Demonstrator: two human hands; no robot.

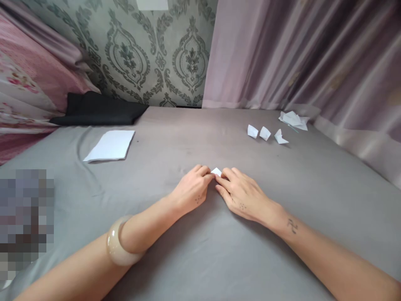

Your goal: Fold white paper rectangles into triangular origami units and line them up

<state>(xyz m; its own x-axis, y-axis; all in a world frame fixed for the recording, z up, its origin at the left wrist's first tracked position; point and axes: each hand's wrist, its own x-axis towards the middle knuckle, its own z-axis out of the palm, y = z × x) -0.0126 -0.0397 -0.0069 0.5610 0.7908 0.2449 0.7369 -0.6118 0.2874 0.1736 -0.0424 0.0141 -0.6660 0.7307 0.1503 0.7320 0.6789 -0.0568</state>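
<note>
A small piece of white folded paper (pixel 216 171) lies on the grey sheet (pixel 194 259) in the middle. My left hand (pixel 191 190) and my right hand (pixel 240 193) meet over it, fingertips pinched together on its edges. Most of the paper is hidden under the fingers; only a small white corner shows. A pale bangle (pixel 120 246) sits on my left forearm.
A stack of white paper sheets (pixel 110 145) lies at the back left, a black cloth (pixel 98 109) behind it. Three small folded paper pieces (pixel 265 133) and a crumpled white paper pile (pixel 293 120) lie at the back right, by the curtain (pixel 300 54).
</note>
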